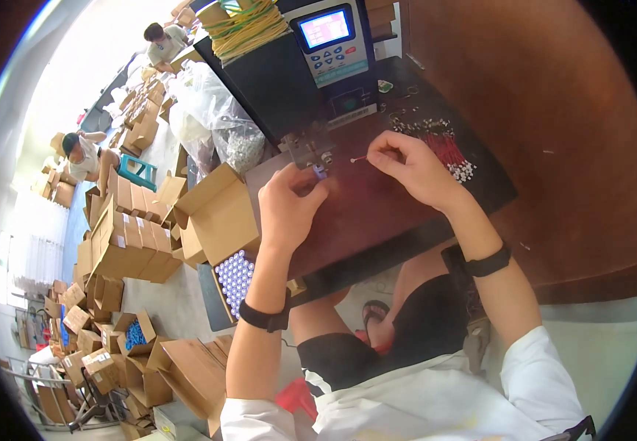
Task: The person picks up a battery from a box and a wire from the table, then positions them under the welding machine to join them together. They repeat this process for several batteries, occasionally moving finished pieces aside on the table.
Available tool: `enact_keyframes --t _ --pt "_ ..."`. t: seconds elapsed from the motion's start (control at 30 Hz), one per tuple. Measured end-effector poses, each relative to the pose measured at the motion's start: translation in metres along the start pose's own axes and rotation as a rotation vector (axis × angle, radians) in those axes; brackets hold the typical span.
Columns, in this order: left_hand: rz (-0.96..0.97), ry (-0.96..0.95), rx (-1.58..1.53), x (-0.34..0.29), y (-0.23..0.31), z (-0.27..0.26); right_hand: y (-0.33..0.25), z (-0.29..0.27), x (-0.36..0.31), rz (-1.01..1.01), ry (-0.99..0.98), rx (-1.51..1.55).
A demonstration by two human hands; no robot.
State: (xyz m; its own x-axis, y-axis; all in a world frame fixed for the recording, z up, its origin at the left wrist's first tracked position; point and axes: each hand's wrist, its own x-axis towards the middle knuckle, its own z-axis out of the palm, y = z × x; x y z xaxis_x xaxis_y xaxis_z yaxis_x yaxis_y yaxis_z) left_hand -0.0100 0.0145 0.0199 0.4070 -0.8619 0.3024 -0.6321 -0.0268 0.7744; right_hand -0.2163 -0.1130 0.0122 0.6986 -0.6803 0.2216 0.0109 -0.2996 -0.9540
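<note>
My left hand (287, 208) pinches a small purple cylindrical battery cell (320, 171) between thumb and fingers. It holds the cell close against the metal tips (326, 156) at the foot of a black bench machine with a lit screen (326, 29). To the right, my right hand (415, 170) is closed on a short red wire lead (360, 159); its pale end points left toward the cell, with a gap between them. Beyond that hand, a bundle of red wire leads with white connectors (457, 156) lies on the dark reddish-brown table (333, 239).
Left of the table, many purple cells stand packed in a tray (235, 283) beside an open cardboard box (219, 209). Yellow-green wires (248, 29) lie on the machine. Plastic bags (215, 121) and stacked cartons (131, 242) fill the left side. Two people work farther off.
</note>
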Motion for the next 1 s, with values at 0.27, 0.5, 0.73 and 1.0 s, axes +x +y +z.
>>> enact_keyframes --t 0.27,0.5,0.73,1.0 --pt "0.004 0.015 -0.005 0.001 -0.001 0.003 0.001 0.005 0.004 -0.021 0.054 -0.1" --pt "0.018 0.028 -0.03 0.002 -0.007 0.004 0.002 0.005 0.005 -0.036 0.073 -0.105" --pt "0.002 0.017 -0.022 0.001 -0.006 0.005 0.005 0.006 0.005 -0.021 0.081 -0.121" --pt "0.015 0.013 -0.036 0.004 -0.009 0.005 0.002 0.004 0.006 -0.035 0.097 -0.136"
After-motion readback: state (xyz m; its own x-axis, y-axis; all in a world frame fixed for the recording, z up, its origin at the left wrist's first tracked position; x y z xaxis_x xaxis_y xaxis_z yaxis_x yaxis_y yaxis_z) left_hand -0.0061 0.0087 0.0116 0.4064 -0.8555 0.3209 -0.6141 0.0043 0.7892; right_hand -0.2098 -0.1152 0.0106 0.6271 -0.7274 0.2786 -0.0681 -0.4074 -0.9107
